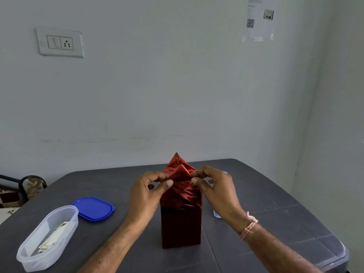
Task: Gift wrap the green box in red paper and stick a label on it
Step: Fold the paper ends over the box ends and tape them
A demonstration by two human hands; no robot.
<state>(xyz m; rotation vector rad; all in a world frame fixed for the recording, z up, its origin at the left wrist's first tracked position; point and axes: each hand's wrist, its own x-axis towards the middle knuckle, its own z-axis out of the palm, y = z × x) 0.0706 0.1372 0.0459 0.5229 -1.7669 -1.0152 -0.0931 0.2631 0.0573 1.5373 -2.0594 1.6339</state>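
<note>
Box (181, 223), covered in red paper (177, 166), stands upright on worktop (266, 194). Fingers of left hand (145, 192) and right hand (216, 190) pinch its top folds. Left of box: clear tub (27, 259), blue lid (93, 208). Right of box: pale object (216, 214), partly hidden behind the right hand.

This looks like a plain room in a home. The pale painted wall (177, 85) carries a household switch-and-socket plate (59, 42) and a taped-up printed sheet (258, 18) with a QR code. A dark plastic table (266, 194) fills the corner, holding a clear food tub (69, 219) and a blue lid (93, 208). A patterned seat (29, 186) with a curled dark frame shows at the left edge.
</note>
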